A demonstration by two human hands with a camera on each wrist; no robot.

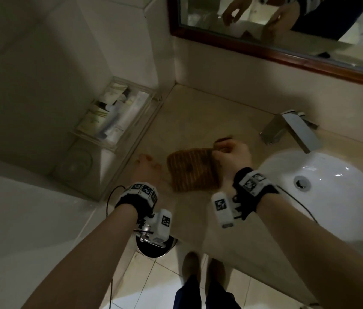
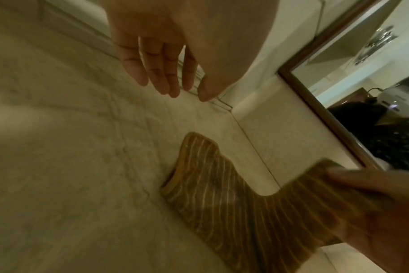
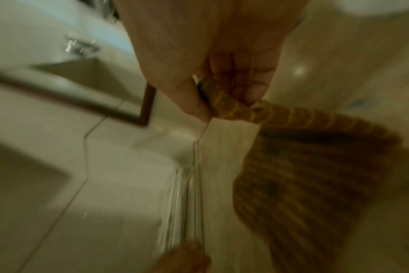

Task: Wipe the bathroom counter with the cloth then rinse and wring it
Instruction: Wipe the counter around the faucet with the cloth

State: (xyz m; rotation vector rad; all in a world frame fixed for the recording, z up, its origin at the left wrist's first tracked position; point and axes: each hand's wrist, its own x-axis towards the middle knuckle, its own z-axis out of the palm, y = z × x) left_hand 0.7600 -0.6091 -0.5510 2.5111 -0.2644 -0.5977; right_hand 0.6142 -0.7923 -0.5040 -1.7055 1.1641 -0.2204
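1. The cloth [image 1: 195, 169], brown with pale stripes, is pinched at its far corner between the thumb and curled fingers of the right hand [image 1: 231, 156]; that corner is raised, while the rest is seen lying on the bench [image 1: 189, 112].
2. The left hand [image 1: 147, 169] is held just above the bench at about 9 o'clock from the cloth, with fingers straight and slightly spread; nothing is held in it.
3. The task is judged to be at its start or in the wiping stage: the cloth is gripped over the bench, but whether any of the surface has been wiped cannot be told from these views.
4. Rinsing and wringing are judged to be left: no water is seen running from the tap [image 1: 291, 130], and the sink [image 1: 332, 184] looks dry.
5. The bench is a pale, veined stone surface, set into a corner of tiled wall.
6. The white sink lies at 3 o'clock from the cloth, and the chrome tap at about 2 o'clock.
7. A clear tray [image 1: 118, 112] of toiletries is seen at 10 o'clock, against the side wall.
8. A wood-framed mirror [image 1: 287, 47] is hung on the wall at 12 to 1 o'clock.
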